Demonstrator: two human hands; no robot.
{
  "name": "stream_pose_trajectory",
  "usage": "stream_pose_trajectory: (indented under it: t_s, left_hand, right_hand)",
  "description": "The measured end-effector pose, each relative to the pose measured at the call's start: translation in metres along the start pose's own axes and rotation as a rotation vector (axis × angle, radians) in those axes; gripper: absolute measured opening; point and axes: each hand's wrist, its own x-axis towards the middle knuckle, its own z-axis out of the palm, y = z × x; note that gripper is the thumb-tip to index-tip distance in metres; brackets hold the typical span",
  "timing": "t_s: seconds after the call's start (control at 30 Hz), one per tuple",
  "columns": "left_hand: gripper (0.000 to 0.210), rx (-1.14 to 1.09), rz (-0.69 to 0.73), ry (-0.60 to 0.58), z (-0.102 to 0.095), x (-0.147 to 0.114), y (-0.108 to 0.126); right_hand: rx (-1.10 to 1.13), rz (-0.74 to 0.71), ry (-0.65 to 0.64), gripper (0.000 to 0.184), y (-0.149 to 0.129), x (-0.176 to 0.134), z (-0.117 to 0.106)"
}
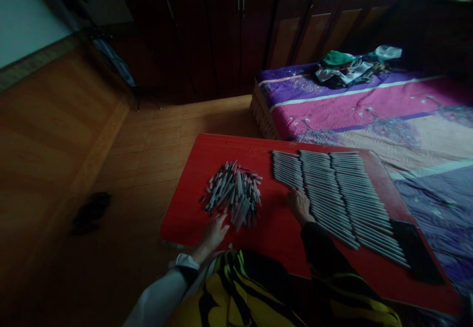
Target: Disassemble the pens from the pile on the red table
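A loose pile of thin grey pen-like sticks [232, 194], some with dark ends, lies on the red table [266, 240]. My left hand [214, 233] is at the near edge of this pile, thumb apart from the fingers, with nothing seen in it. To the right, similar sticks [325, 194] lie side by side in three slanting columns. At the near end of the shortest, leftmost column, my right hand [299, 206] rests with its fingers bent together. What those fingers hold, if anything, is too dark and small to make out.
A flat black object [417, 250] lies at the table's right end. Beyond the table stands a bed [373, 115] with a patterned cover and a heap of clothes [347, 66]. Dark wardrobes [221, 31] line the back. Dark footwear-like items [91, 212] lie on the floor at left.
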Motion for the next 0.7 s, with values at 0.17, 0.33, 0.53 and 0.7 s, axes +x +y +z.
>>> stream_pose_trajectory:
  t_s: [0.17,0.33,0.53,0.7]
  left_hand:
    - [0.030,0.007,-0.060,0.047,-0.001,0.023,-0.005]
    - [0.024,0.040,-0.092,0.095,-0.012,0.048,0.002]
    - [0.022,0.084,-0.115,0.112,-0.012,0.084,0.023]
    - [0.030,0.088,-0.154,0.090,-0.006,0.097,0.032]
  right_hand:
    - [0.181,-0.031,-0.117,0.032,-0.052,-0.040,0.022]
    - [0.360,-0.115,-0.261,0.031,-0.091,-0.087,0.041]
    - [0.425,-0.091,-0.277,0.029,-0.093,-0.099,0.039]
    - [0.444,-0.063,-0.254,0.033,-0.091,-0.099,0.038]
